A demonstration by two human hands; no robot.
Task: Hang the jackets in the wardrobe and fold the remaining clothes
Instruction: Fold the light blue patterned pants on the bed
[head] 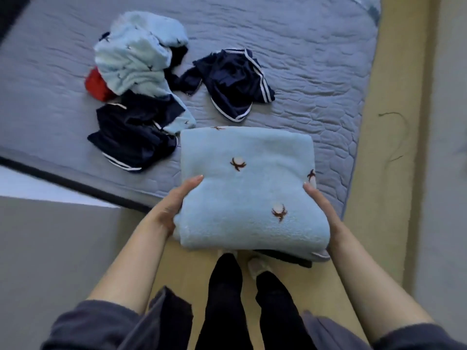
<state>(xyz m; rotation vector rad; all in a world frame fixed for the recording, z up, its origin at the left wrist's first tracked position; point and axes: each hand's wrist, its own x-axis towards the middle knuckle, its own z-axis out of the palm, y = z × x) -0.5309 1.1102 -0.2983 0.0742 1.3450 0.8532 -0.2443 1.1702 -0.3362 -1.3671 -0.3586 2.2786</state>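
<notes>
A folded light-blue fleece garment [249, 188] with small brown-and-white motifs is held at the near corner of the bed, partly over its edge. My left hand [177, 203] grips its left side and my right hand [319, 205] grips its right side. A dark fold shows beneath its lower right corner. Farther back on the mattress lie unfolded clothes: a crumpled light-blue fleece piece [136, 54], a red item [97, 85] half hidden under it, navy shorts with white stripes [131, 137] on the left, and another navy striped garment [232, 82] in the middle.
The grey quilted mattress [316, 72] has bare room to the right of the clothes. A beige floor strip [386, 147] runs along the bed's right side. A grey surface [50, 248] stands at lower left. My legs and feet are below the folded garment.
</notes>
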